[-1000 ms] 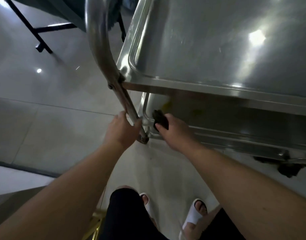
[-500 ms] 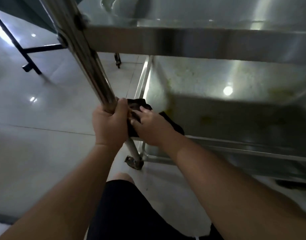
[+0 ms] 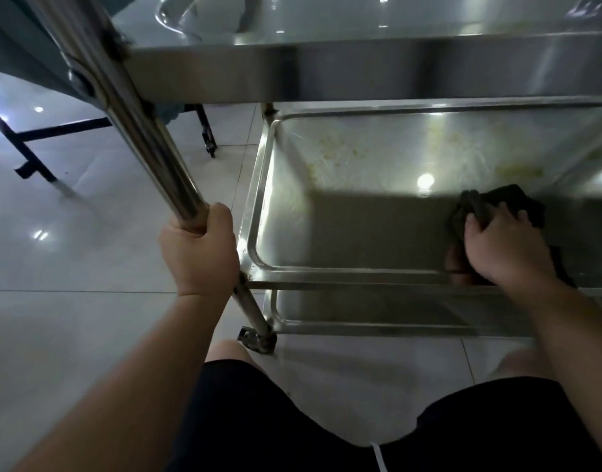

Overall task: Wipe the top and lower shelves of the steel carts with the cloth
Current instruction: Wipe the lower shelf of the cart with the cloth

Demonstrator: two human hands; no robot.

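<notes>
Cloth [image 3: 504, 202] now farther right on lower shelf [image 3: 361, 229] — right hand [image 3: 504, 247] gripping it, left hand [image 3: 201, 253] clasping post [image 3: 149, 144].

Your left hand [image 3: 201, 253] grips the cart's steel post [image 3: 146, 137]; your right hand [image 3: 504, 248] presses the dark cloth [image 3: 497, 202] onto the stained lower shelf [image 3: 361, 185].

One steel cart [image 3: 361, 59], three shelves, one cloth [image 3: 497, 204], two hands

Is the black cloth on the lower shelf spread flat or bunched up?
Bunched up: the cloth sits crumpled in folds under the right hand on the lower shelf.
</notes>
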